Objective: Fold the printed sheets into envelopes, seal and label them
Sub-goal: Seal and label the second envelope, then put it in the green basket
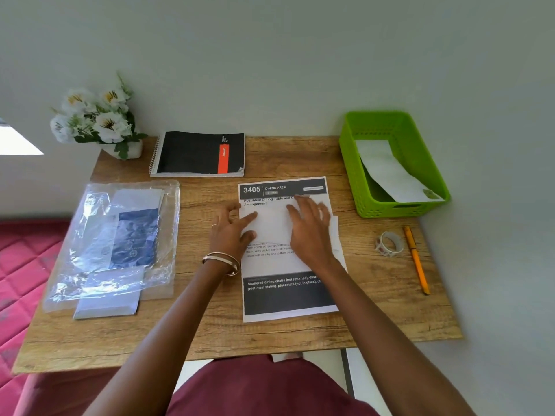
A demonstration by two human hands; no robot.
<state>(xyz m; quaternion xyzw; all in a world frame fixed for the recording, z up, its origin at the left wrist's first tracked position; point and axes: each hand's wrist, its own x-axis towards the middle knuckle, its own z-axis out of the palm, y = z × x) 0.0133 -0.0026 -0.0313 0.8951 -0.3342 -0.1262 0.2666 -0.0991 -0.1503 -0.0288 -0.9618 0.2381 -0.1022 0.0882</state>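
A printed sheet [285,295] headed "3405 DINING AREA" lies flat in the middle of the wooden table [210,325]. On top of it rests a white envelope or folded paper [271,225]. My left hand [231,232] presses its left edge with fingers spread. My right hand [310,226] lies flat on its right part, fingers apart. A clear plastic bag [99,235] with white envelopes [106,304] sits at the left. One white envelope [387,171] with a sticker lies in the green basket [372,202].
A sticker roll [389,243] and an orange pen [416,259] lie at the right of the sheet. A black spiral notebook [198,153] and a pot of white flowers [99,118] stand at the back by the wall. A pink quilted surface [21,265] is left of the table.
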